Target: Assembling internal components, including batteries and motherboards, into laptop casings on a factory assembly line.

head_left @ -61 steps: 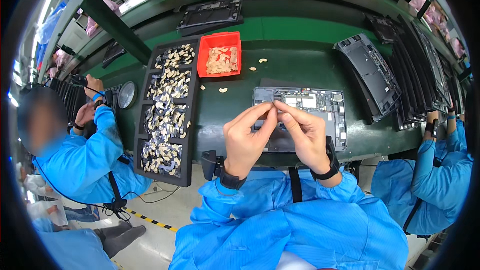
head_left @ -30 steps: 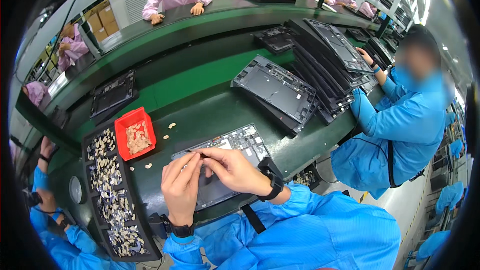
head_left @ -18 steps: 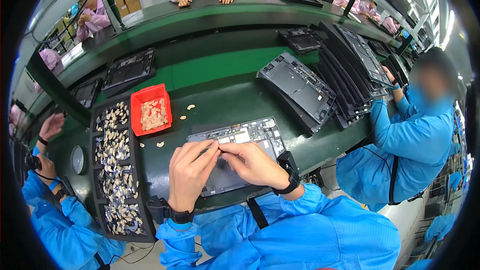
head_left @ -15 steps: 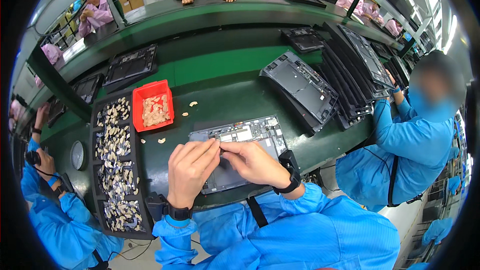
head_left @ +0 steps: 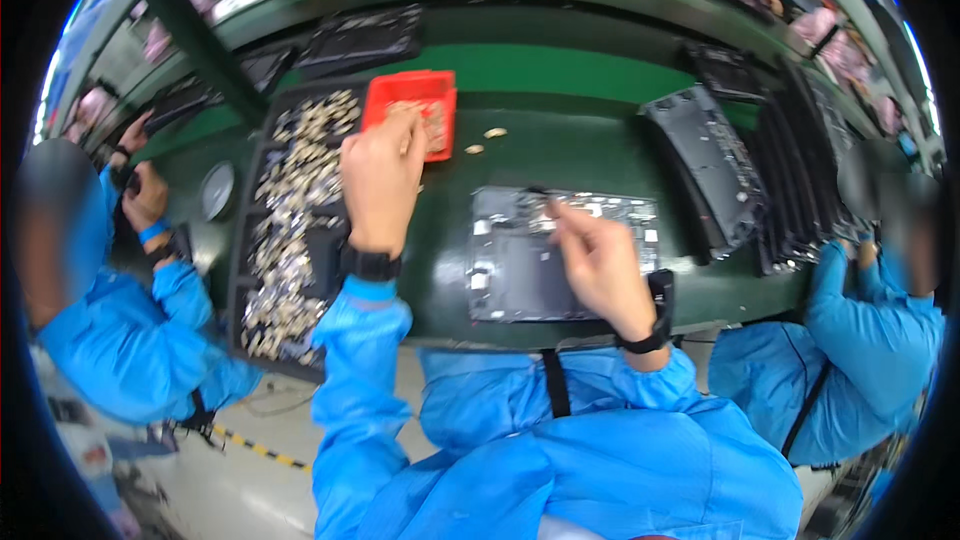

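An opened laptop base (head_left: 520, 270), dark grey with bare circuit boards along its far side, lies flat in front of me. Over its board my right hand (head_left: 605, 265) is closed in a pinch; a small dark piece shows at the fingertips, too blurred to name. My left hand (head_left: 383, 180) is at the near edge of a red bin (head_left: 447, 125) holding beige curved pieces. Its fingers are curled together, and whatever they hold, if anything, is hidden. Left of it a black compartment tray (head_left: 240, 285) is filled with many small beige and dark pieces.
Loose beige pieces (head_left: 496, 132) lie right of the bin. More laptop bases (head_left: 700, 155) are stacked at the right, others (head_left: 362, 37) at the back left. A round dish (head_left: 217, 190) stands left of the tray. Co-workers in blue (head_left: 870, 320) sit on both sides.
My hands, earlier together over the laptop base, have parted. The left has moved away to the red bin; the right stays over the board. The whole view has shifted left and is blurred.
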Available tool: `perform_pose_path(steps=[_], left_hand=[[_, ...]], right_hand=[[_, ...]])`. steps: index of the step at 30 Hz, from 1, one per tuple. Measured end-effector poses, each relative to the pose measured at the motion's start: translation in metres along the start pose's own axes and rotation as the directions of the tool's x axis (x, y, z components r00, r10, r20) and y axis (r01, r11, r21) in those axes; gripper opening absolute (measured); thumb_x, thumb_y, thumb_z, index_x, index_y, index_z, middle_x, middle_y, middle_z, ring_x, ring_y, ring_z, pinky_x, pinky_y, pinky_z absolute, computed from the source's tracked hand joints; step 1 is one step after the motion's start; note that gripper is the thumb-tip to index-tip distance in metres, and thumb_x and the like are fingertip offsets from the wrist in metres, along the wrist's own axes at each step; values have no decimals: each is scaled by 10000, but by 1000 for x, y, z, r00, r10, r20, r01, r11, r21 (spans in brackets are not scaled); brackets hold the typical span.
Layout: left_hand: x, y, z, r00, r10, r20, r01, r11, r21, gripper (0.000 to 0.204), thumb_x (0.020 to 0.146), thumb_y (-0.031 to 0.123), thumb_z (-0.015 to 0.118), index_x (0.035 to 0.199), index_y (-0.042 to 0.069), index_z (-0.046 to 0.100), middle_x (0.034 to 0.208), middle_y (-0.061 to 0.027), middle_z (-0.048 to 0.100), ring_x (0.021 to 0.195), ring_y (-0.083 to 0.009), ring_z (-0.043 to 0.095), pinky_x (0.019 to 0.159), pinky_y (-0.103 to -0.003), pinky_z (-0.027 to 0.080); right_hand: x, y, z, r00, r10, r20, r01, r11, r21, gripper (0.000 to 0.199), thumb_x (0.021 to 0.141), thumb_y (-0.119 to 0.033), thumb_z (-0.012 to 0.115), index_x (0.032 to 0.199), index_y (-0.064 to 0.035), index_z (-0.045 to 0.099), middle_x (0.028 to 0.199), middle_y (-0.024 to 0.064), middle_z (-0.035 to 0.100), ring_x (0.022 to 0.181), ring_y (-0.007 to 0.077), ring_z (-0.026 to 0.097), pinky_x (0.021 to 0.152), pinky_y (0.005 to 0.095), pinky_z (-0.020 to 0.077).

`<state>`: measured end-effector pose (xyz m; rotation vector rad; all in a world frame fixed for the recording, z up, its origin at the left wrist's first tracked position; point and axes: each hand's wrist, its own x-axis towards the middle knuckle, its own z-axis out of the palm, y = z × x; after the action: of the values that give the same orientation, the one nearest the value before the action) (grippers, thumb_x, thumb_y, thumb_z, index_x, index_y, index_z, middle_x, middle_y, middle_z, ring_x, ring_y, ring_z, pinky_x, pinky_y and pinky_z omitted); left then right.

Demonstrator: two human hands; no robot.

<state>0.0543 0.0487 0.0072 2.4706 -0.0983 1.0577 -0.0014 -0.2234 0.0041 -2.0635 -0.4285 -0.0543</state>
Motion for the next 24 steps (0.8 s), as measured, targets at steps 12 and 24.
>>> perform_pose_path(steps=[12,24], left_hand=[[-53,103,-6,791,-194,581,550,643,-533,255,1029,174,706,1100,-55,793,877,-71,807,797,-55,663,716,-246,538],[-52,116,45,856,329,398,-220,930,-295,599,950,338,766,1483,105,624,1355,-161,694,1231,-370,640,1106,-515,426]], right_hand=[[-5,8,5,961,-241,-136,242,970,-8,311,1034,-118,678,1312,12,720,1293,169,751,1277,334,674,1072,420,512],[-48,49,-62,916,231,-329,32,774,632,238,1055,-113,685,1217,48,751,945,89,773,852,110,692,775,242,546]])
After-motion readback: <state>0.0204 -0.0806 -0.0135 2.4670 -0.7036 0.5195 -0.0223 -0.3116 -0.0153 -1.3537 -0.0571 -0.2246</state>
